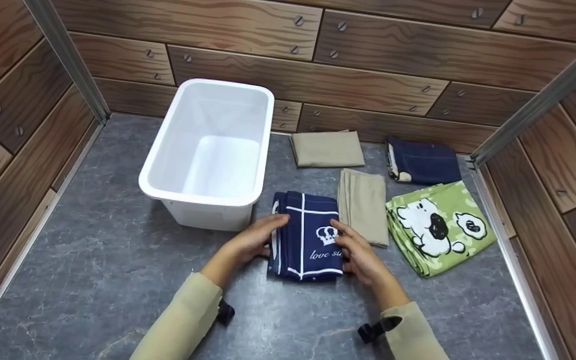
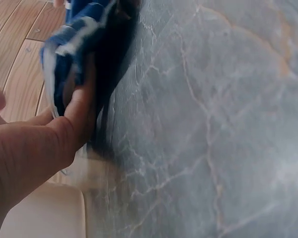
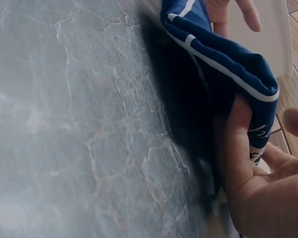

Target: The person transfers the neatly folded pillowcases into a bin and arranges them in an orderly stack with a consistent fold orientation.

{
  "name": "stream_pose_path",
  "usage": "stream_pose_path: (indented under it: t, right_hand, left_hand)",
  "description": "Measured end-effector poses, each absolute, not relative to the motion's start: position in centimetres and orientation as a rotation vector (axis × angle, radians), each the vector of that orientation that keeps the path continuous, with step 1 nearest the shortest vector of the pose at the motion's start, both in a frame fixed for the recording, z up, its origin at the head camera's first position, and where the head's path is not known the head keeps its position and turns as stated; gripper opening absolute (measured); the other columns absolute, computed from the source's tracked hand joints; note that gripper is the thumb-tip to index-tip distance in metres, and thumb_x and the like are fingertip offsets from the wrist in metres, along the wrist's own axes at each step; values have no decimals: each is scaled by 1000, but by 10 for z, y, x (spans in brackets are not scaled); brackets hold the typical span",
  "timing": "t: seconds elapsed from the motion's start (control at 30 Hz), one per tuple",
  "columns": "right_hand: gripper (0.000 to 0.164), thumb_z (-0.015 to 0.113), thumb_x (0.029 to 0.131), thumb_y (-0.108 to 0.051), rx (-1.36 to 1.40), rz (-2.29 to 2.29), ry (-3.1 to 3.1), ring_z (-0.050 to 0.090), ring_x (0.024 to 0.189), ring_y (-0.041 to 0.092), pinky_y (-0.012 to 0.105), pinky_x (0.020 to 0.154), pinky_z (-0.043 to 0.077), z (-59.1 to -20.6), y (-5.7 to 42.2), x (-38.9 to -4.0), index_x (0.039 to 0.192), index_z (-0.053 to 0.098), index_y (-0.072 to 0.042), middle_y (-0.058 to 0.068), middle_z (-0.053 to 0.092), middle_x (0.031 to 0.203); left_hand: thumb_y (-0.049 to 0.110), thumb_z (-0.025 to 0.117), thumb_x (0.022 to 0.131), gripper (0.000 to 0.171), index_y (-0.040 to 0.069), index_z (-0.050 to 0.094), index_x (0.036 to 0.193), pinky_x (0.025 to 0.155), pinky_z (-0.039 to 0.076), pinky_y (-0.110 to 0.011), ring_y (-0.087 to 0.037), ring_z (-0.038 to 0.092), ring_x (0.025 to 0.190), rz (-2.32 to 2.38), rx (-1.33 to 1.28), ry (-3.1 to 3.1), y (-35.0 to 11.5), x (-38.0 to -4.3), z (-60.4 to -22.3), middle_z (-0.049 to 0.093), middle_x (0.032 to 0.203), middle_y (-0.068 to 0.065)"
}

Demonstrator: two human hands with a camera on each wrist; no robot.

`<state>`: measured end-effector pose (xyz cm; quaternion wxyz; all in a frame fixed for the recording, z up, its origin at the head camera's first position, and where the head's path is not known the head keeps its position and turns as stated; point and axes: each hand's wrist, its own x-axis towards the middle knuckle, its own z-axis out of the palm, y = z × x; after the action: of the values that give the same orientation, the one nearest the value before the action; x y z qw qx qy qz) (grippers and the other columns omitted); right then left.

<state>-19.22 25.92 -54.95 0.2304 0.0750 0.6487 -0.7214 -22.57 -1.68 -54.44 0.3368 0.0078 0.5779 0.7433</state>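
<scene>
Between my two hands is a folded navy cloth [image 1: 313, 240] with white lines, a white crown and white lettering. My left hand [image 1: 253, 237] grips its left edge, thumb over the top; in the left wrist view a finger [image 2: 82, 106] reaches underneath. My right hand [image 1: 363, 252] holds the opposite edge, and the right wrist view shows a finger [image 3: 238, 144] tucked under the fold. Dark shadow lies below the cloth [image 3: 223, 59] on the grey marbled surface. Just beyond the cloth's right side lies a folded beige cloth [image 1: 364, 207].
A white plastic tub [image 1: 208, 200] stands behind my left hand, nothing in it. Another folded beige cloth [image 1: 328, 149], a dark navy folded cloth [image 1: 425, 161] and a green dog-print cloth [image 1: 440, 227] lie to the right. Wood-patterned walls [image 1: 248, 70] enclose the marbled surface [image 1: 93, 240].
</scene>
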Motion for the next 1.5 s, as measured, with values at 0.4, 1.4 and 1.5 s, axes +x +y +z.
stream_pose_path:
  t: [0.4,1.4,1.5]
  right_hand:
    - [75,48,89,6,169,-1973,1831,66,97,23,46,79,60,-550,261,-191,158,28,-18,20,44,140]
    - [83,49,80,16,81,-1997,1901,66,97,24,40,74,62,-533,267,-190,157,29,-9,25,42,143]
    - [83,50,80,15,71,-2004,1907,66,98,24,39,74,62,-530,268,-188,157,29,-9,25,42,144]
  left_hand:
    - [2,68,89,66,9,43,149,76,61,-42,-26,69,91,1981,80,1654,-13,-225,-553,54,128,-25]
    - [-12,64,79,75,11,46,148,67,62,-39,-25,69,82,1980,184,1785,-9,-226,-541,59,115,-24]
    - [-12,64,78,75,10,45,148,68,62,-39,-25,69,82,1983,212,1803,-8,-225,-538,59,115,-25]
